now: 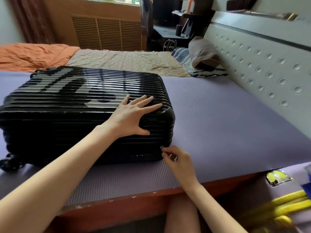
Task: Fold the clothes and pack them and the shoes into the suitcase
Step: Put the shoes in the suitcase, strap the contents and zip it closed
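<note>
A black ribbed hard-shell suitcase (64, 105) lies closed and flat on a purple mat (227, 125) that covers the bed. My left hand (133, 115) presses flat on its top near the right end, fingers spread. At the suitcase's near right corner my right hand (176, 158) pinches a small zipper pull (162, 147). No clothes or shoes show outside the case.
Behind the mat lie an orange blanket (33, 56), a beige sheet (121, 59) and pillows (203, 52) by the grey headboard (262, 64). The bed's red-brown wooden edge (134, 200) runs along the front. A yellow metal frame (286, 204) stands at the lower right.
</note>
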